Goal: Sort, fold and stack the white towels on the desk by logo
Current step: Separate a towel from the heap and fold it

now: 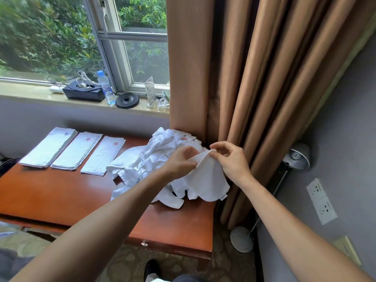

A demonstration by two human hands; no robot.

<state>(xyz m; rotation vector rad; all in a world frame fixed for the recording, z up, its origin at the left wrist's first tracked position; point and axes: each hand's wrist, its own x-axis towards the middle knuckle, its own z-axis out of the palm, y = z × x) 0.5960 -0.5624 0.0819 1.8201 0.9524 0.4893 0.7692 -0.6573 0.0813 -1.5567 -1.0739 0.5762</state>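
Both arms reached forward over the desk (pixel 61 200); left hand (pixel 181 161) and right hand (pixel 230 159) each pinched the raised towel (pixel 205 180) edge above the far-right pile (pixel 158 155).

Towel pile (pixel 160 145) partly hidden behind the forearm (pixel 142 190) — desk (pixel 61 196) cut off at left

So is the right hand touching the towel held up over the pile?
Touching. The head view shows the right hand pinching the top edge of the held towel between thumb and fingertip.
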